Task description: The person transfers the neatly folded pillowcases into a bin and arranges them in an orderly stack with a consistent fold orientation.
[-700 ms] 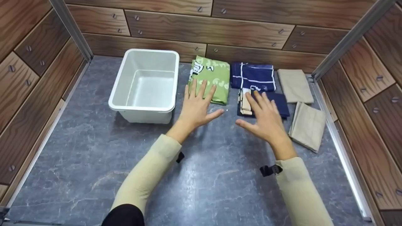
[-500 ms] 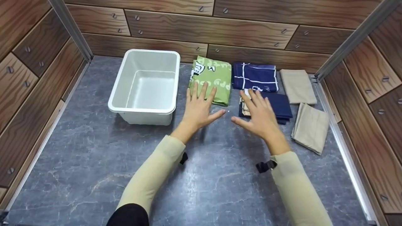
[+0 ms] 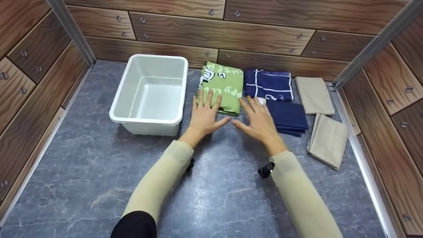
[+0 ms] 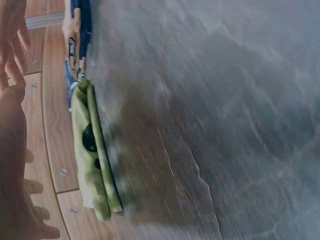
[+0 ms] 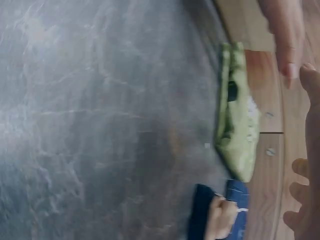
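In the head view my left hand (image 3: pixel 204 116) is spread flat above the table, its fingertips overlapping the lower part of a folded green cloth (image 3: pixel 224 82) with white lettering. My right hand (image 3: pixel 259 125), also with fingers spread, is between the green cloth and a folded dark navy cloth (image 3: pixel 287 115), covering most of that cloth's beige end. Both wrist views show the hands raised above the green cloth (image 4: pixel 90 150), holding nothing. Behind the navy cloth lies a folded blue cloth (image 3: pixel 268 84) with white lines. The two thumbs point toward each other with a small gap.
To the left stands a white plastic bin (image 3: pixel 150 127) with nothing in it. Two folded beige cloths, one at the back (image 3: pixel 314 96) and another beige cloth (image 3: pixel 327 140) nearer, lie at the right. Wood-patterned walls (image 3: pixel 175 29) and metal rails enclose the grey marbled tabletop (image 3: pixel 82 172).
My right hand has moved left, off the middle of the navy cloth and closer to my left hand. The left hand has barely moved. The camera view has shifted slightly.
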Demonstrator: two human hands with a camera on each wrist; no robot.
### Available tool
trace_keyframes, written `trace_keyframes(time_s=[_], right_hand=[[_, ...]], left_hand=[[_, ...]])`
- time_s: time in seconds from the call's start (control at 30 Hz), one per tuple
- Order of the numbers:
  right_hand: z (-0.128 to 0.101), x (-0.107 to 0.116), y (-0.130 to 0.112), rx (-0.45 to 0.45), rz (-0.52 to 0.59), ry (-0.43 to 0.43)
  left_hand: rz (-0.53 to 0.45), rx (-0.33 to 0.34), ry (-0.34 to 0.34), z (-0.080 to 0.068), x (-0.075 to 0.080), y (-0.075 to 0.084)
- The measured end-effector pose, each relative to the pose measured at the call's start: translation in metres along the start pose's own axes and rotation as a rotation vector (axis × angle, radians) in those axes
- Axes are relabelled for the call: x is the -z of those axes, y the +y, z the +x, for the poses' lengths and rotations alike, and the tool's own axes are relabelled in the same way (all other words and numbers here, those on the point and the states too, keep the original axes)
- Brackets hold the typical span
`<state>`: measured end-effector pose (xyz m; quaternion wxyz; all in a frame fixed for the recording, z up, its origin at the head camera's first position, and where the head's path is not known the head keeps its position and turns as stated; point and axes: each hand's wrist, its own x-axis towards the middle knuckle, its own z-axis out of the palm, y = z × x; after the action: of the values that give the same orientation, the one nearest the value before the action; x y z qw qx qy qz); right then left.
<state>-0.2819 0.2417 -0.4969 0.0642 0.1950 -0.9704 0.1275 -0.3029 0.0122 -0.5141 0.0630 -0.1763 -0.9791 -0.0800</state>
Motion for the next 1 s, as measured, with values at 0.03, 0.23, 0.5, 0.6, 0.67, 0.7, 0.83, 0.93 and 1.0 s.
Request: trace_keyframes(time_s=[0.03, 0.23, 0.5, 0.6, 0.67, 0.7, 0.83, 0.93, 1.0], right_hand=[[0.002, -0.003, 0.001, 0.004, -0.005, -0.005], [0.01, -0.024, 0.003, 0.044, -0.028, -0.078], [0.016, -0.041, -0.004, 0.049, -0.016, -0.183], [0.017, -0.047, -0.004, 0.031, 0.002, -0.202], [0.017, -0.049, -0.004, 0.019, 0.011, -0.215], [0.018, -0.05, -0.004, 0.015, 0.014, -0.22], [0.019, -0.049, -0.005, 0.005, 0.015, -0.24], [0.019, -0.048, -0.006, 0.003, 0.017, -0.241], [0.018, -0.049, -0.006, 0.001, 0.015, -0.242]], left_hand=[[0.01, -0.002, -0.006, 0.002, -0.001, -0.001], [0.031, 0.005, -0.044, 0.009, -0.013, -0.007], [0.058, 0.025, -0.137, 0.009, -0.026, -0.012], [0.045, 0.029, -0.18, 0.009, -0.029, -0.012], [0.044, 0.031, -0.195, 0.009, -0.031, -0.013], [0.041, 0.033, -0.199, 0.008, -0.032, -0.013], [0.03, 0.034, -0.207, 0.007, -0.033, -0.015], [0.02, 0.036, -0.201, 0.005, -0.035, -0.015], [0.012, 0.032, -0.197, 0.003, -0.036, -0.015]])
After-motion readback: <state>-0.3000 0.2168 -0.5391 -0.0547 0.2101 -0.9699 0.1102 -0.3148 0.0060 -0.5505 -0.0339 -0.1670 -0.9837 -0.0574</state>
